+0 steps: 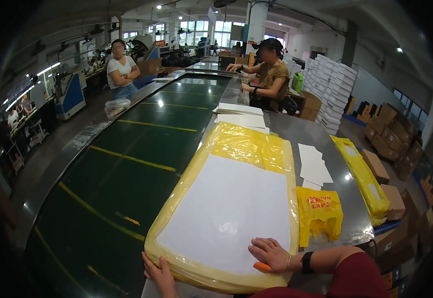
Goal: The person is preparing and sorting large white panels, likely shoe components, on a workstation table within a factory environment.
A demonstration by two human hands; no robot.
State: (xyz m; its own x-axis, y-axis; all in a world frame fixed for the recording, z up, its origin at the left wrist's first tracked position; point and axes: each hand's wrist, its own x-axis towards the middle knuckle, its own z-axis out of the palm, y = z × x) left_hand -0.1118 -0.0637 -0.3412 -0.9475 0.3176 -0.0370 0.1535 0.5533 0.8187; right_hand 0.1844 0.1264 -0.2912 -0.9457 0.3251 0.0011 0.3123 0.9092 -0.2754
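Observation:
A large flat bundle of white sheets (226, 203) lies in front of me, wrapped in clear yellow plastic film (246, 144) that is folded over its far end and sides. My right hand (271, 255) rests palm down on the white top near its close right corner, fingers extended. An orange cover sits on that hand's thumb, and a dark band circles the wrist. At the near left corner, my left hand (160, 276) touches the side of the wrapped bundle with thumb and fingers apart. A yellow printed plastic bag (319, 211) lies right of the bundle.
A green conveyor belt (127, 164) with yellow lines runs along the left. White paper pieces (313, 166) and a paper stack (241, 116) lie on the metal table. Another yellow-wrapped pack (363, 179) and cartons (392, 198) stand right. Two people are farther along the belt.

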